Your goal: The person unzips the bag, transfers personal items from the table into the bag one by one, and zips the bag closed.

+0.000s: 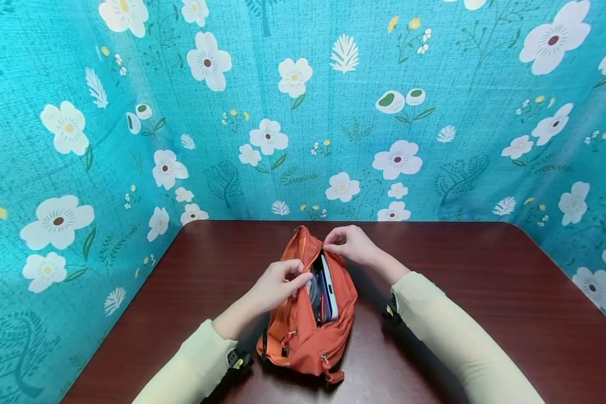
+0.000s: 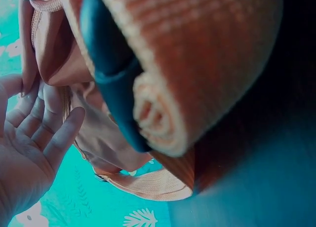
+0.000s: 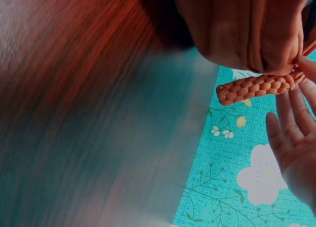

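An orange-red fabric bag (image 1: 308, 348) lies on the table with its main zip undone. Through the gap show a flat white-edged item (image 1: 329, 289) and darker things beside it. My left hand (image 1: 278, 283) pinches the left edge of the opening between thumb and fingers. At the far end of the zip, my right hand (image 1: 353, 245) pinches the zip pull, whose braided cord (image 3: 252, 90) hangs by the fingers in the right wrist view. The left wrist view shows a rolled orange strap (image 2: 153, 113) and black buckle (image 2: 111, 64) close to the camera.
The dark red-brown wooden table (image 1: 449, 269) extends to both sides of the bag. Behind and beside it hangs a turquoise flowered cloth (image 1: 293, 140). Another zip pull with a braided cord (image 1: 333, 377) lies at the bag's near end.
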Tool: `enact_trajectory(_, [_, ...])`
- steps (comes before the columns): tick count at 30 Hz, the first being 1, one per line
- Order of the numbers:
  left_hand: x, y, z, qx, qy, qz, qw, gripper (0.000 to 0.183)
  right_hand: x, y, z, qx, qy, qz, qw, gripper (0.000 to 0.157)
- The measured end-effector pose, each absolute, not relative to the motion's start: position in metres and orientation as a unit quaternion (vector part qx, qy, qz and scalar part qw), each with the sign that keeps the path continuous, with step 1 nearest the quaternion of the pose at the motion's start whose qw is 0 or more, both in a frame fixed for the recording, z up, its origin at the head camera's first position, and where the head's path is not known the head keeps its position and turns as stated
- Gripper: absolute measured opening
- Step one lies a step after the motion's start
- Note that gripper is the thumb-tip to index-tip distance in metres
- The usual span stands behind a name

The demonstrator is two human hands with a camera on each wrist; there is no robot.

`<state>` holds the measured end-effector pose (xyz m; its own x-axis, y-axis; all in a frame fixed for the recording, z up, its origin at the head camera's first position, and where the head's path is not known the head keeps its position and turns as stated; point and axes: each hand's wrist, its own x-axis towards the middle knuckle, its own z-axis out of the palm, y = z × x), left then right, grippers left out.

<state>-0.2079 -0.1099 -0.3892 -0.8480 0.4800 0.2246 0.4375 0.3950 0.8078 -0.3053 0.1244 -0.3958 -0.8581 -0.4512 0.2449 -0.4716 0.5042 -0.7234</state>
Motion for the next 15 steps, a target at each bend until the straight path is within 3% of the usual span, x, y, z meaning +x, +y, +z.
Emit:
enact_trajectory(7, [-0.218, -0.114, -0.384, 0.275, 0.837, 0.472, 0.020, 0.023, -0.305, 0.124, -0.394, 0.260, -0.868, 0.422, 0.022, 0.006])
enact_trajectory(15, [-0.256, -0.119, -0.375, 0.252, 0.842, 0.477, -0.015, 0.019, -0.304, 0.125, -0.393, 0.263, -0.867, 0.423, 0.026, 0.005])
